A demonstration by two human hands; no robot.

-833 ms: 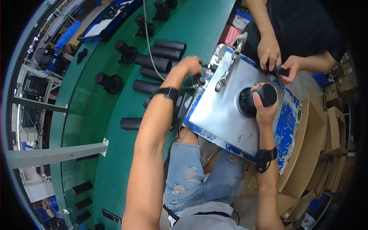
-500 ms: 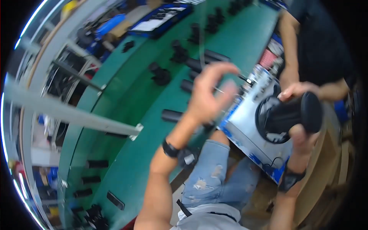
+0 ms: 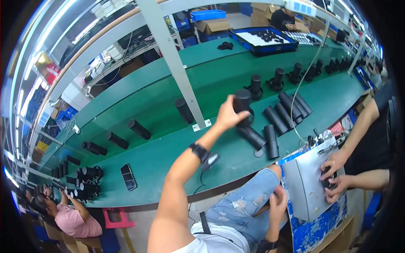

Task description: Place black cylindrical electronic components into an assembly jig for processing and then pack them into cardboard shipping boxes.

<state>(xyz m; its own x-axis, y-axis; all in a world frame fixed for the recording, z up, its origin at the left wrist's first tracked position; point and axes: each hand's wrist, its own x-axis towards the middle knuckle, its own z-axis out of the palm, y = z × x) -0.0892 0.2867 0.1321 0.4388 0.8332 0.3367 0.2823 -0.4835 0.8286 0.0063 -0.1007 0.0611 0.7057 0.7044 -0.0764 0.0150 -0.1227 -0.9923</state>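
Observation:
My left hand (image 3: 229, 115) reaches out over the green bench, its thumb and fingers wrapped round a black cylinder with a wider base (image 3: 243, 101). The cylinder stands nearly upright, and its lower end is partly hidden by the hand. Just below it lie loose black tubes (image 3: 271, 141), one of them tilted toward me. Back near my lap, my right hand (image 3: 277, 205) is raised with nothing in it, fingers loosely bent and apart.
Similar black cylinders on bases (image 3: 276, 79) line the green bench (image 3: 168, 168). A white post (image 3: 171, 59) rises beside my left arm. A phone (image 3: 128, 177) lies on the left. At right, a co-worker's hands (image 3: 335, 179) hold a small black part over a grey metal box (image 3: 308, 181).
The view has swung round. My left hand, empty before, now grips a black cylinder. My right hand, which held a black flanged cylinder, is now empty and lower by my lap.

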